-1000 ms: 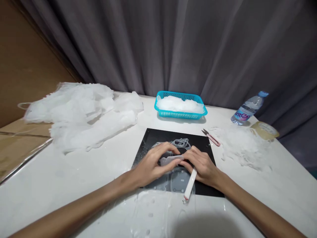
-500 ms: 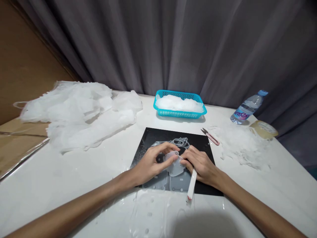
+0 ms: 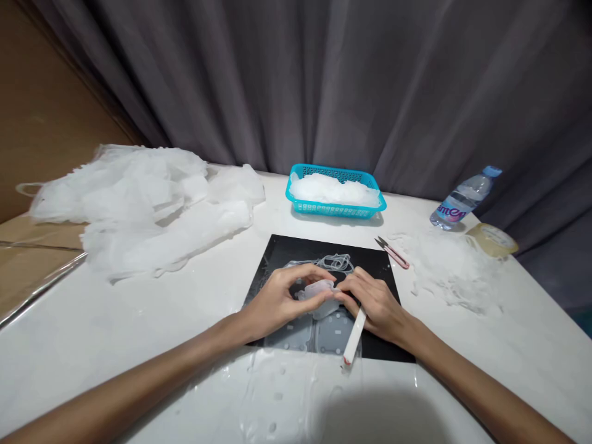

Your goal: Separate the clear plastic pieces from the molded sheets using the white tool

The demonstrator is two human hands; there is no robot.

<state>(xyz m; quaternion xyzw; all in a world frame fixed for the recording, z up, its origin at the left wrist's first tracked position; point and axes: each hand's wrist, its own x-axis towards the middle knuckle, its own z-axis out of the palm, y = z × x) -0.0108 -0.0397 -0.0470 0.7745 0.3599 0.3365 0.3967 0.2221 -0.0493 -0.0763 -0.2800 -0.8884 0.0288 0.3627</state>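
Observation:
My left hand [image 3: 275, 302] holds a small, translucent white rounded piece [image 3: 320, 288] between its thumb and fingers. My right hand [image 3: 377, 305] is closed round a white stick-like tool [image 3: 354, 338], whose reddish end points down toward me. Its thumb and fingertips meet the right edge of the piece; the tool's other end is hidden in the hand. Both hands are above a black mat [image 3: 386, 346]. Under them, a clear moulded plastic sheet [image 3: 333, 333] with small raised marks runs over the mat's near edge. A loose coil of clear strips [image 3: 337, 263] lies behind the fingers.
A blue basket [image 3: 335, 210] holds white translucent material. To the left is a large heap of similar material [image 3: 139, 203]. Pink-handled thread snips [image 3: 395, 254], a pile of thin scraps [image 3: 456, 271], a tape roll [image 3: 494, 239] and a water bottle [image 3: 465, 200] stand or lie right.
The small piece has tilted, its lower part now less visible below my fingers. The white tool's near end has swung slightly left. Both hands keep their hold.

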